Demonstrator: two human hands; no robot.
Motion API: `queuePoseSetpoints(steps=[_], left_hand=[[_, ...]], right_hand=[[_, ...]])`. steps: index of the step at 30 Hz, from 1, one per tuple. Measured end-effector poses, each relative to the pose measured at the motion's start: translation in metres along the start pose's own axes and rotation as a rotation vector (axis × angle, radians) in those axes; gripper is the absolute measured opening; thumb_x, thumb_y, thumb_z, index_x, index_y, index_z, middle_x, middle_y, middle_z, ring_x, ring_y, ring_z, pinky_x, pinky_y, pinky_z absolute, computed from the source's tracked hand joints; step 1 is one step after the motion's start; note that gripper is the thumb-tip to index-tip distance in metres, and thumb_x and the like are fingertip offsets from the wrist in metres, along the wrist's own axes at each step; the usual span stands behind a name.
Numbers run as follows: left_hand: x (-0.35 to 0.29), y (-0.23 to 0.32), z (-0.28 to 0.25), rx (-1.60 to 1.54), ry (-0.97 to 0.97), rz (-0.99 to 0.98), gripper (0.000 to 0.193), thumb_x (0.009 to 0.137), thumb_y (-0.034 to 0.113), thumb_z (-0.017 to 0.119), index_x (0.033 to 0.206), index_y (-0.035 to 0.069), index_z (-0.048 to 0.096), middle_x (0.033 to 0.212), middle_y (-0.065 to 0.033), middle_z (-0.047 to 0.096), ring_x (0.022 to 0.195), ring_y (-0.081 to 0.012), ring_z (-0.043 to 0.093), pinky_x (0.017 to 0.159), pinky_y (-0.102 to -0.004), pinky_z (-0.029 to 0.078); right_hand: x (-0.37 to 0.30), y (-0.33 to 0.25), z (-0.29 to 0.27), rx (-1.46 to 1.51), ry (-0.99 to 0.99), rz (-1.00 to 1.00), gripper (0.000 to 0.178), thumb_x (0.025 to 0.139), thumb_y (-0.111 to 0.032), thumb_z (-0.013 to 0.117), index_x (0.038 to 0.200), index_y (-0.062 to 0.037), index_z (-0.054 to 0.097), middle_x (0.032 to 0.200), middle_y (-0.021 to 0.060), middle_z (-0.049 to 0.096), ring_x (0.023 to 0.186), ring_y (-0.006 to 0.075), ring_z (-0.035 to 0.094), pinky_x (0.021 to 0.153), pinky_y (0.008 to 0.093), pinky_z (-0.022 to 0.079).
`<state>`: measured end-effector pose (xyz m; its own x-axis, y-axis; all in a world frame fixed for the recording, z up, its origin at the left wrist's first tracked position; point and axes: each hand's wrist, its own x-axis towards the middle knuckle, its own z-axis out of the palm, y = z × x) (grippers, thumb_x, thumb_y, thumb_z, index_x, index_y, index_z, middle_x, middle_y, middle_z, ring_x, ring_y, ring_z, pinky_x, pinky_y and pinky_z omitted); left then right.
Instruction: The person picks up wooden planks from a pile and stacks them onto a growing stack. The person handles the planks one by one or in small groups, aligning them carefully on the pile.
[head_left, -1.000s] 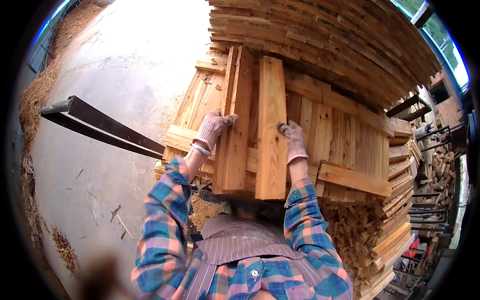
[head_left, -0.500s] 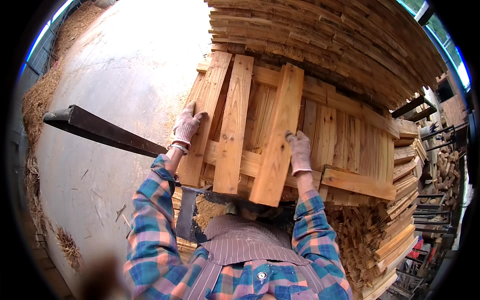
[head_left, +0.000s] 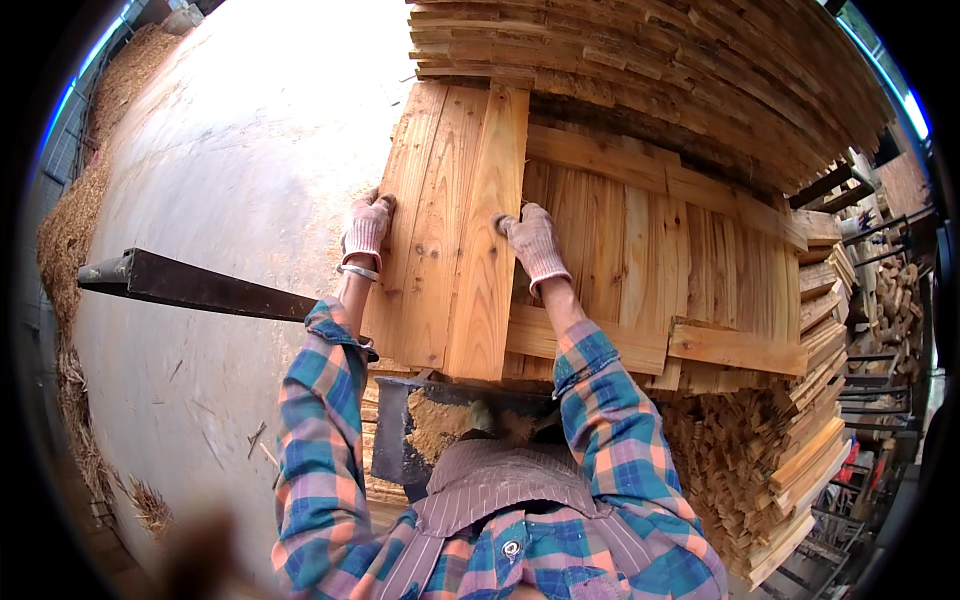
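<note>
Three wooden planks lie side by side, edges touching, across crosswise battens on a layer of boards. My gloved left hand [head_left: 366, 226] grips the outer edge of the left plank [head_left: 408, 250]. The middle plank [head_left: 440, 220] sits between the other two. My gloved right hand [head_left: 535, 245] holds the right-hand edge of the right plank [head_left: 487, 290], thumb on its top face and fingers over the side. The fingertips of both hands are partly hidden. To the right, the upper batten [head_left: 600, 158] and lower batten [head_left: 630, 345] show bare over the boards.
A tall stack of boards [head_left: 640, 60] rises at the far side, and more stacked wood [head_left: 790, 470] stands at the right. A dark metal bar [head_left: 200, 285] juts out at the left over the pale floor [head_left: 180, 370]. Sawdust lies on a dark metal piece [head_left: 395, 420] before me.
The right plank has moved left with my right hand on it. Gaps between the three planks have closed. My left hand stays at the left plank's edge.
</note>
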<state>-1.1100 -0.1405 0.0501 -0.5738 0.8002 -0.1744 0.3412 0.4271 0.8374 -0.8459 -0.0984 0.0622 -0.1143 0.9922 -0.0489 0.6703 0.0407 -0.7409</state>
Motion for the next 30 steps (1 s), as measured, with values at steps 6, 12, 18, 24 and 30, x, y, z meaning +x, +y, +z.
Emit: queuePoseSetpoints(steps=[6,12,18,24,30], left_hand=[[-0.009,0.014,0.002,0.714,0.047,0.016,0.046,0.093,0.042,0.045,0.098,0.004,0.07,0.091,-0.0228,0.068,0.09,-0.0414,0.065,0.083,-0.0493,0.049],[-0.006,-0.013,-0.021,0.499,0.155,-0.05,0.041,0.092,0.04,0.049,0.098,0.006,0.072,0.083,-0.0178,0.07,0.08,-0.0338,0.068,0.073,-0.0431,0.053],[0.003,0.002,-0.013,0.393,0.058,-0.129,0.038,0.091,0.034,0.051,0.099,0.004,0.071,0.08,-0.0168,0.07,0.075,-0.0307,0.069,0.066,-0.0403,0.053],[0.003,-0.006,-0.019,0.325,0.117,-0.137,0.036,0.091,0.033,0.057,0.099,0.001,0.072,0.087,-0.0217,0.07,0.079,-0.0337,0.067,0.072,-0.0415,0.052],[0.012,-0.026,-0.039,0.494,0.214,-0.029,0.033,0.089,0.031,0.056,0.094,0.003,0.073,0.088,-0.0216,0.07,0.081,-0.0372,0.067,0.071,-0.0431,0.05]], right_hand=[[0.0,0.031,-0.028,0.41,-0.023,0.131,0.028,0.077,-0.022,0.068,0.076,0.0055,0.06,0.069,0.0166,0.059,0.066,0.0216,0.056,0.062,0.0389,0.046],[-0.031,0.055,-0.051,0.109,0.061,0.167,0.035,0.084,-0.031,0.062,0.091,0.003,0.061,0.086,0.0256,0.066,0.081,0.0343,0.066,0.073,0.0435,0.053],[-0.029,0.036,-0.011,0.086,0.156,0.179,0.041,0.087,-0.029,0.059,0.119,-0.0027,0.057,0.096,0.026,0.066,0.089,0.0398,0.066,0.075,0.0478,0.053],[-0.026,0.029,-0.003,0.072,0.238,0.136,0.043,0.086,-0.027,0.058,0.121,-0.0019,0.057,0.094,0.0253,0.067,0.086,0.0383,0.066,0.072,0.0471,0.053],[-0.003,0.015,0.011,0.147,0.093,0.099,0.049,0.087,-0.029,0.055,0.127,-0.0009,0.053,0.085,0.024,0.067,0.078,0.0363,0.067,0.069,0.0467,0.053]])
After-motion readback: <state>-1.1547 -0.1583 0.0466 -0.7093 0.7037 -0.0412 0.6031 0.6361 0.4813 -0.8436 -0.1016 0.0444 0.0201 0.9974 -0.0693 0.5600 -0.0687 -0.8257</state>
